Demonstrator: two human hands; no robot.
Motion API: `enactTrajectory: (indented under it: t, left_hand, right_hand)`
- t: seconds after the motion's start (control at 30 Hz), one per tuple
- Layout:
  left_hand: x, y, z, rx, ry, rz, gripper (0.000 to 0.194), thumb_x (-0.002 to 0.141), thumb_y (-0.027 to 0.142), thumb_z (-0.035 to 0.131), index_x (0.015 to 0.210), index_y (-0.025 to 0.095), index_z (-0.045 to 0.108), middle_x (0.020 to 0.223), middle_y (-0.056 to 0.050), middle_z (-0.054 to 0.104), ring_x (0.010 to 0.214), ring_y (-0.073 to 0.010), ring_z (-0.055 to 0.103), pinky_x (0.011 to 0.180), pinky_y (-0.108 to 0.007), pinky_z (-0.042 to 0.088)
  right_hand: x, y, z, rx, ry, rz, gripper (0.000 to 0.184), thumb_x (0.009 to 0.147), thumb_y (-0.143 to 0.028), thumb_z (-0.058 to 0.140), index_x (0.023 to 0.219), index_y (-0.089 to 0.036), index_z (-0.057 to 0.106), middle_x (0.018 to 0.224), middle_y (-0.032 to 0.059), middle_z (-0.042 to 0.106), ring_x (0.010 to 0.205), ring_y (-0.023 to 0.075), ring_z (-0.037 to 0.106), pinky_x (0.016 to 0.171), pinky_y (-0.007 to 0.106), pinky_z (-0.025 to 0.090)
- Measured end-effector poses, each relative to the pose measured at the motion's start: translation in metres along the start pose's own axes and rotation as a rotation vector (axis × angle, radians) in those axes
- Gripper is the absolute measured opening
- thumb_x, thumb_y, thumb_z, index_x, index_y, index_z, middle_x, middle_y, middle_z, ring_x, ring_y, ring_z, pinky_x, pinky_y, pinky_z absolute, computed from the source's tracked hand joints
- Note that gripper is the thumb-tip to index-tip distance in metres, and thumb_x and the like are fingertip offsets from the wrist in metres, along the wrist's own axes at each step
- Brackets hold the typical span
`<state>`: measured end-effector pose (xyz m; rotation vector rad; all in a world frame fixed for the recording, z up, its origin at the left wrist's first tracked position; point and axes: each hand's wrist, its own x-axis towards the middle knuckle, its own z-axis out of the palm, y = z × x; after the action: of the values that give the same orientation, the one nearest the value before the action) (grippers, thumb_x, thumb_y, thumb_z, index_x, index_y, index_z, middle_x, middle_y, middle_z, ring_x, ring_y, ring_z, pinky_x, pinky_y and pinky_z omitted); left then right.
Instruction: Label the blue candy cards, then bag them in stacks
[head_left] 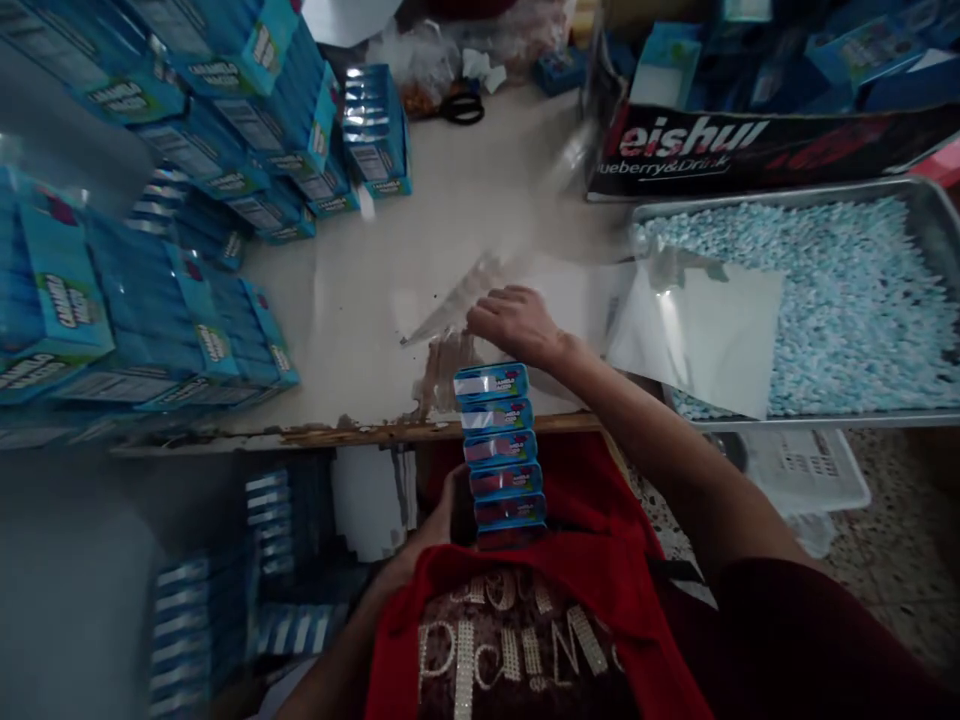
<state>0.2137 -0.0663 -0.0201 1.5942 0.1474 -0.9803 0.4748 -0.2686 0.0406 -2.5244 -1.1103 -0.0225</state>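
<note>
A row of small blue candy boxes (504, 447), with several printed ends facing up, extends from the table edge back toward my red apron. At its left side is my left hand (454, 505), gripping the row; most of its fingers are hidden behind the boxes. Above the table, just beyond the far end of the boxes, my right hand (517, 322) is closed with its fingers curled. A sheet of clear plastic film (461, 297) comes out from under those fingers toward the left and is blurred.
Stacks of wrapped blue candy boxes (247, 120) fill the left side. At right, a metal tray (825, 424) holds pale blue candies, with a white sheet (731, 340) over part of them. Behind it stands a black carton (750, 150). Scissors (461, 108) lie at the back.
</note>
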Motion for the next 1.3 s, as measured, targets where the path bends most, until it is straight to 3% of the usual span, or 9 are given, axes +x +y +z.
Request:
enactTrajectory:
  t: [0.13,0.23,0.3,0.37,0.47,0.6,0.87,1.03,1.3]
  left_hand:
    - [-0.028,0.026,-0.044,-0.053,0.049,-0.006,0.038,0.065,0.052,0.088,0.1,0.039,0.082,0.1,-0.007,0.083,0.099,-0.0374,0.082,0.094,-0.054,0.067]
    - [-0.024,0.059,-0.069,0.143,0.546,0.235,0.018,0.089,0.045,0.073,0.078,0.031,0.077,0.075,-0.003,0.077,0.072,-0.026,0.076,0.074,-0.042,0.066]
    - [0.001,0.082,-0.085,0.391,0.884,0.529,0.017,0.096,0.043,0.071,0.086,0.031,0.078,0.085,-0.003,0.079,0.082,-0.0249,0.075,0.083,-0.042,0.065]
    - [0.039,0.101,-0.101,0.687,1.012,0.74,0.015,0.096,0.043,0.075,0.102,0.03,0.08,0.109,-0.006,0.082,0.107,-0.0281,0.075,0.101,-0.046,0.06]
    - [0.094,0.118,-0.124,1.032,0.983,0.827,0.019,0.099,0.036,0.071,0.113,0.026,0.08,0.125,-0.011,0.079,0.122,-0.0314,0.069,0.109,-0.05,0.053]
    - [0.117,0.118,-0.137,1.3,0.894,0.819,0.025,0.105,0.024,0.058,0.087,0.023,0.076,0.087,-0.009,0.075,0.088,-0.027,0.067,0.077,-0.04,0.049]
    - [0.099,0.089,-0.1,1.29,0.859,0.871,0.03,0.107,0.018,0.056,0.083,0.024,0.074,0.073,-0.004,0.067,0.068,-0.0185,0.061,0.058,-0.035,0.032]
    - [0.081,0.119,-0.096,1.215,0.869,0.792,0.027,0.108,0.034,0.063,0.088,0.024,0.078,0.085,-0.003,0.075,0.074,-0.0174,0.068,0.057,-0.031,0.036]
    - [0.007,0.143,-0.07,1.111,0.949,0.851,0.011,0.102,0.023,0.072,0.097,0.021,0.081,0.092,-0.003,0.081,0.083,-0.0177,0.075,0.068,-0.028,0.052]
  right_hand:
    - [0.012,0.014,0.031,-0.069,-0.204,-0.021,0.018,0.106,-0.026,0.062,0.097,-0.022,0.077,0.098,0.005,0.08,0.083,0.019,0.064,0.074,0.033,0.032]
    - [0.004,0.019,0.033,-0.053,-0.215,0.005,0.021,0.105,-0.029,0.061,0.095,-0.025,0.079,0.092,0.0016,0.08,0.077,0.0167,0.062,0.073,0.032,0.031]
    - [0.001,0.017,0.031,-0.038,-0.198,-0.006,0.023,0.105,-0.031,0.059,0.094,-0.027,0.079,0.089,0.0005,0.078,0.075,0.0163,0.06,0.074,0.032,0.033]
    - [0.001,0.015,0.028,-0.013,-0.179,-0.026,0.027,0.106,-0.034,0.056,0.091,-0.027,0.077,0.084,0.0005,0.075,0.074,0.0168,0.057,0.075,0.033,0.034]
    - [0.004,0.014,0.023,0.072,-0.16,-0.056,0.032,0.106,-0.033,0.051,0.082,-0.027,0.072,0.076,0.0007,0.067,0.072,0.0175,0.051,0.075,0.034,0.035]
    - [-0.001,0.018,0.016,0.054,-0.22,-0.072,0.033,0.106,-0.028,0.046,0.083,-0.028,0.069,0.076,0.0008,0.064,0.075,0.0181,0.049,0.075,0.035,0.036]
    - [-0.058,0.003,0.005,-0.029,-0.249,0.301,0.021,0.099,-0.022,0.062,0.085,-0.021,0.078,0.094,0.0071,0.079,0.08,0.019,0.065,0.067,0.032,0.033]
    - [-0.055,-0.013,-0.01,0.162,-0.204,0.53,0.016,0.09,-0.018,0.072,0.086,-0.022,0.086,0.08,0.0037,0.081,0.072,0.0176,0.069,0.067,0.03,0.04]
    - [-0.073,-0.063,-0.063,0.202,0.066,0.484,0.015,0.093,-0.021,0.075,0.095,-0.024,0.089,0.085,0.0022,0.085,0.069,0.0165,0.075,0.066,0.028,0.049]
